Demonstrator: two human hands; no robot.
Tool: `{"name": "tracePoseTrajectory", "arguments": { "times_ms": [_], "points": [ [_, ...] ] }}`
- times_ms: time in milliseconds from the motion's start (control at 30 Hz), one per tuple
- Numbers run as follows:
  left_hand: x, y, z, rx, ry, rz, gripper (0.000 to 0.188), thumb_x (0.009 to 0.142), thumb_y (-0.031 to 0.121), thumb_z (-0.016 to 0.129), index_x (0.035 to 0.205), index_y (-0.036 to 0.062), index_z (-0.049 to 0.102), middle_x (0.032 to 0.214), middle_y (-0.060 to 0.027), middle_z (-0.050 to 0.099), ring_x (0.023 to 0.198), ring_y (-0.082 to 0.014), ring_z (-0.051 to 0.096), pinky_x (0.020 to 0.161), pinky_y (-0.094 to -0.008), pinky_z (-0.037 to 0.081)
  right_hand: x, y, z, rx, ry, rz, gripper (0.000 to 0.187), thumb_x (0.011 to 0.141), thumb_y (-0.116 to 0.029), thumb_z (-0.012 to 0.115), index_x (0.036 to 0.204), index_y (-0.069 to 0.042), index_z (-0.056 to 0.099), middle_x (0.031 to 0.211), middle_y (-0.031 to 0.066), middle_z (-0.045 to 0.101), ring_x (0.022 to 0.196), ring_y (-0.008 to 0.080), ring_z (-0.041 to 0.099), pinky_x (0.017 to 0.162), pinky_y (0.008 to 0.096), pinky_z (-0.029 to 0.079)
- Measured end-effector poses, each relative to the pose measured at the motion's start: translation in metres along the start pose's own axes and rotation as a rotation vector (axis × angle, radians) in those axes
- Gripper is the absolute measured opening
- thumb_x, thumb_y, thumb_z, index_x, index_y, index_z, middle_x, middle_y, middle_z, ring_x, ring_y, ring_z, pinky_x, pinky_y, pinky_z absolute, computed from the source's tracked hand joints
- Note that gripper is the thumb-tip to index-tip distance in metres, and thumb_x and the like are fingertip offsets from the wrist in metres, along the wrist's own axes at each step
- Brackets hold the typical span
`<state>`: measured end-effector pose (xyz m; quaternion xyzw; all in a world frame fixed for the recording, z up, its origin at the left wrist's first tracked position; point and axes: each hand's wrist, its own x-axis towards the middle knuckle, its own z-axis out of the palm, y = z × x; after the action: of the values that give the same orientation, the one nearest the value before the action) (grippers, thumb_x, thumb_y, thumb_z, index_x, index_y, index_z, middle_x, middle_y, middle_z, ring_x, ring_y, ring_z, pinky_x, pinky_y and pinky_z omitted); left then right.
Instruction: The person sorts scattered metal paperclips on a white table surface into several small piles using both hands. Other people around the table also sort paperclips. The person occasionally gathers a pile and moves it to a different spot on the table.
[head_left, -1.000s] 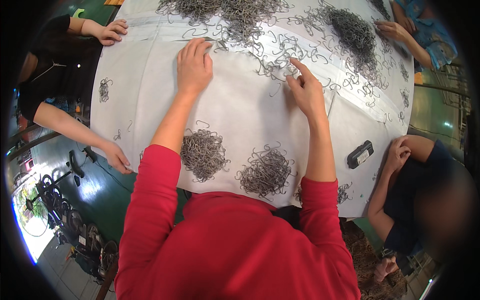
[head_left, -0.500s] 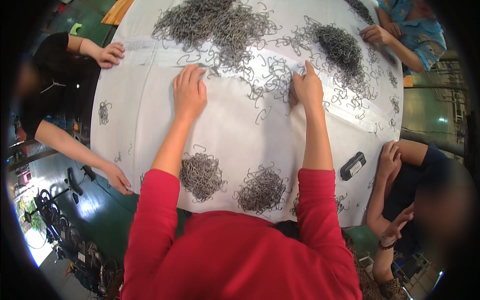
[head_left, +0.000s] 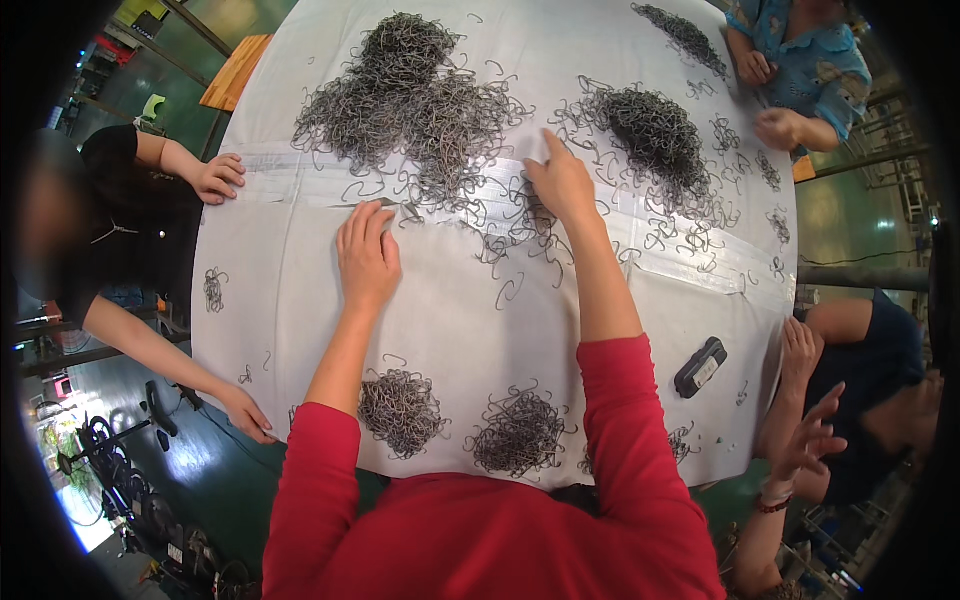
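My left hand (head_left: 368,262) lies on the white-covered table (head_left: 480,330), fingers stretched out, with its fingertips beside a few loose hooks at the near edge of the large pile of bent grey metal hooks (head_left: 400,100). My right hand (head_left: 562,185) is over the scattered hooks (head_left: 515,215) between that pile and a second, darker pile of hooks (head_left: 650,135). Its index finger points away from me and the thumb stands apart. The other fingers are partly hidden beneath. Neither hand visibly holds a hook.
Two small hook piles (head_left: 402,412) (head_left: 520,432) lie near my body. A black device (head_left: 700,367) rests at the right. Other people's hands are at the left edge (head_left: 218,180), far right (head_left: 782,128) and near right (head_left: 802,350). Clear tape (head_left: 270,175) crosses the cover.
The view has shifted, so the table sits lower. My right hand has moved left and farther over the scattered hooks. My left hand stays by the same pile. The far-right person's hands have moved.
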<state>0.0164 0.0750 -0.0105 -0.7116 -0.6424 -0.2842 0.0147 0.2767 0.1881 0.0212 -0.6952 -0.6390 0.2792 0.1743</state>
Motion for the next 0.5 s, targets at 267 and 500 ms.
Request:
{"name": "tracePoseTrajectory", "arguments": {
  "times_ms": [267,500],
  "points": [
    [0.003,0.005,-0.001,-0.015,0.0,-0.005,0.027,0.081,0.005,0.051,0.107,0.0073,0.057,0.12,-0.009,0.054,0.12,-0.0282,0.045,0.101,-0.0433,0.032,-0.011,0.016,-0.015,0.06,0.015,-0.018,0.053,0.082,-0.026,0.059,0.131,-0.009,0.048,0.097,0.0205,0.066,0.092,0.0366,0.062,0.082,0.0416,0.048],
    [0.004,0.004,-0.001,-0.01,0.005,0.013,0.026,0.081,0.005,0.051,0.107,0.0072,0.057,0.12,-0.0091,0.053,0.12,-0.0284,0.045,0.1,-0.0433,0.033,0.046,0.03,-0.027,-0.074,0.015,0.029,0.058,0.08,-0.026,0.056,0.135,-0.013,0.044,0.112,0.0221,0.062,0.107,0.0354,0.058,0.089,0.0444,0.045]
  ]
}}
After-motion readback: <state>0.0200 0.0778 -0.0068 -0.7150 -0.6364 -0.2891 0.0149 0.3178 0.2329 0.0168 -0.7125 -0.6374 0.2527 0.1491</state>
